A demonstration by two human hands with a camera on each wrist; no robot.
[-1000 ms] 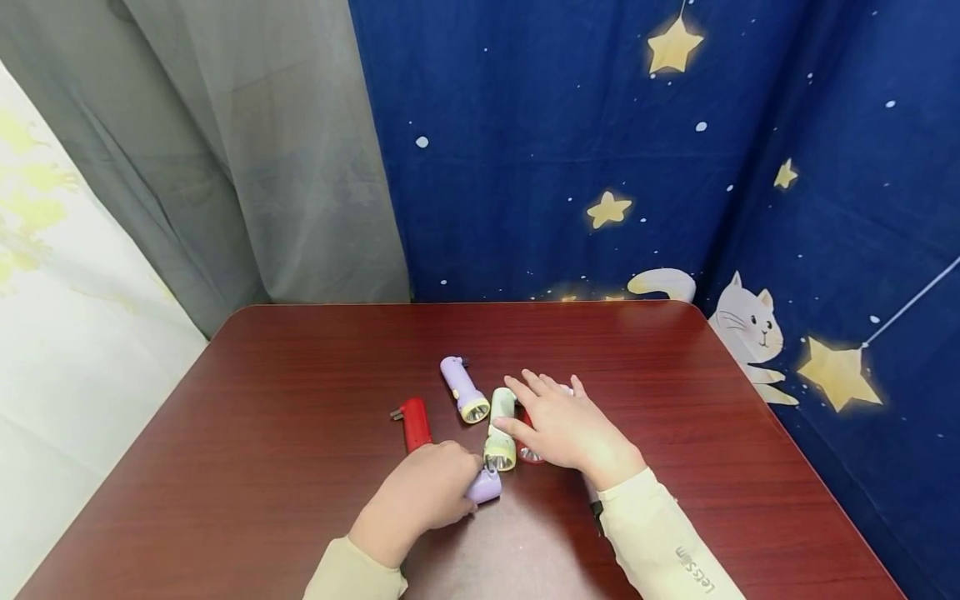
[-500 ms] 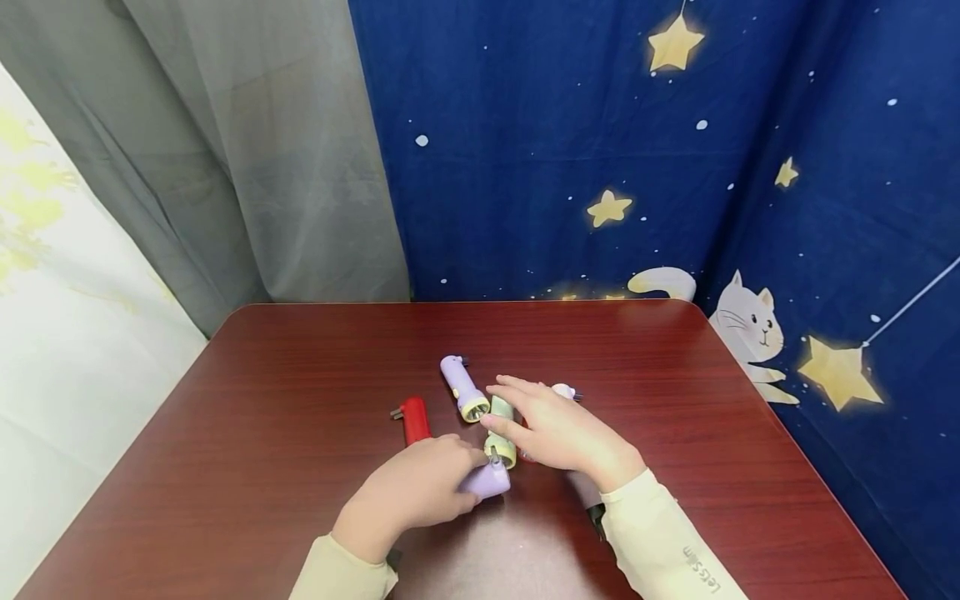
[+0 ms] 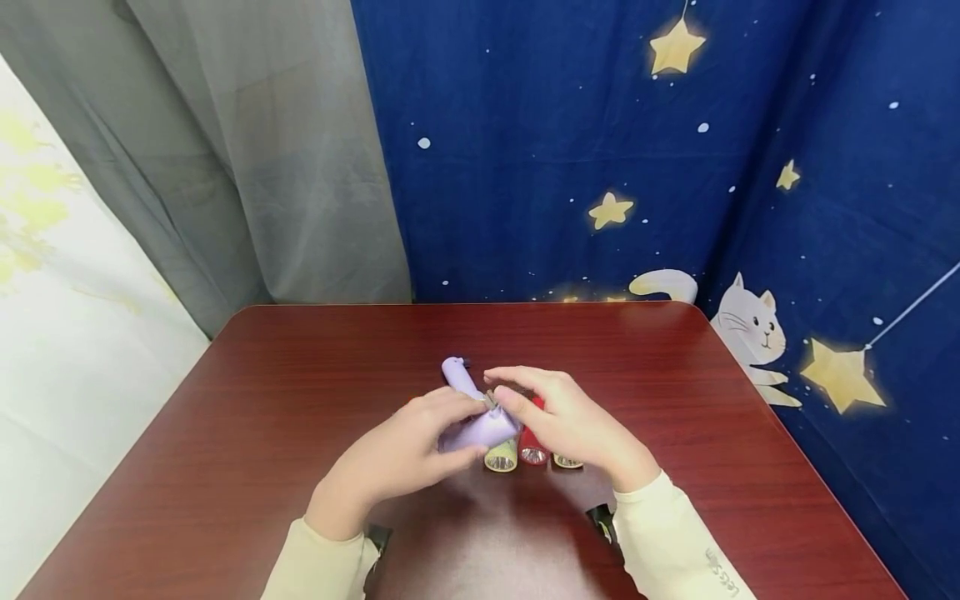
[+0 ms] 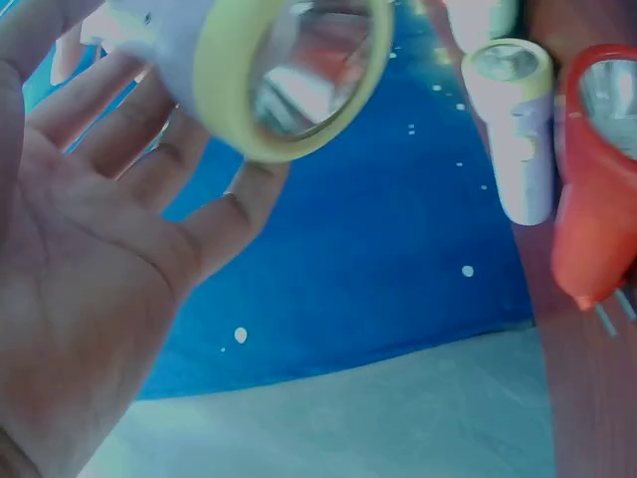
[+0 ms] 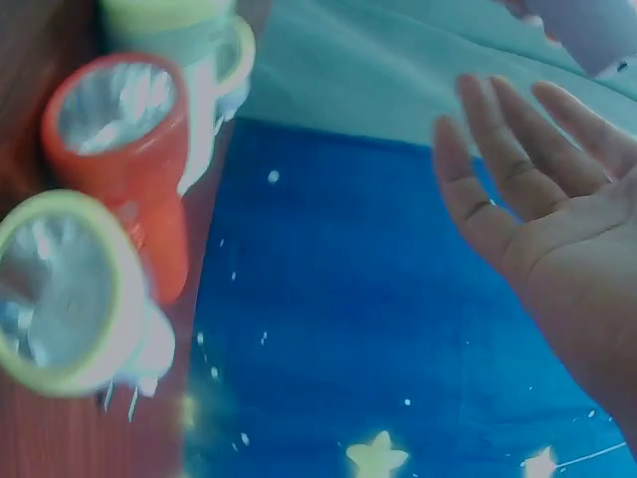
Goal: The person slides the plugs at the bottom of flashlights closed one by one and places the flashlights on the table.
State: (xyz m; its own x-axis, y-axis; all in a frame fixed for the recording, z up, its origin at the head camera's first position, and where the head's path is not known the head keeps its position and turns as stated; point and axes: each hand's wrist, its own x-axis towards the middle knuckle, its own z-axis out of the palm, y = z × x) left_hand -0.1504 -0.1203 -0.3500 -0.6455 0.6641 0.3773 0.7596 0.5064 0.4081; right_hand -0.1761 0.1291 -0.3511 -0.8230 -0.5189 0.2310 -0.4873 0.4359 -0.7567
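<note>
My left hand (image 3: 401,446) grips a purple flashlight (image 3: 487,429) raised over the table, its metal plug prongs sticking up at the tail. In the left wrist view, the fingers curl along its body behind the yellow-rimmed lens (image 4: 323,80). Beside the prongs is my right hand (image 3: 577,421), thumb and fingertips close to the flashlight's tail. The right wrist view shows this hand (image 5: 557,199) with fingers extended, the purple tail (image 5: 587,30) just beyond them. Below the hands lie a green flashlight (image 3: 501,458), a red one (image 3: 534,452) and a yellow-rimmed one (image 3: 567,461), partly covered.
Farther back on the dark red table (image 3: 337,350) lies another purple flashlight (image 3: 459,375). A second red flashlight (image 4: 597,199) with prongs shows in the left wrist view, mostly hidden behind the left hand in the head view. Blue curtain (image 3: 525,167) hangs behind the table.
My left hand has lifted the purple flashlight up and slightly away from me, turning its prongs upward. The right hand has shifted from above the other flashlights to the raised one's tail.
</note>
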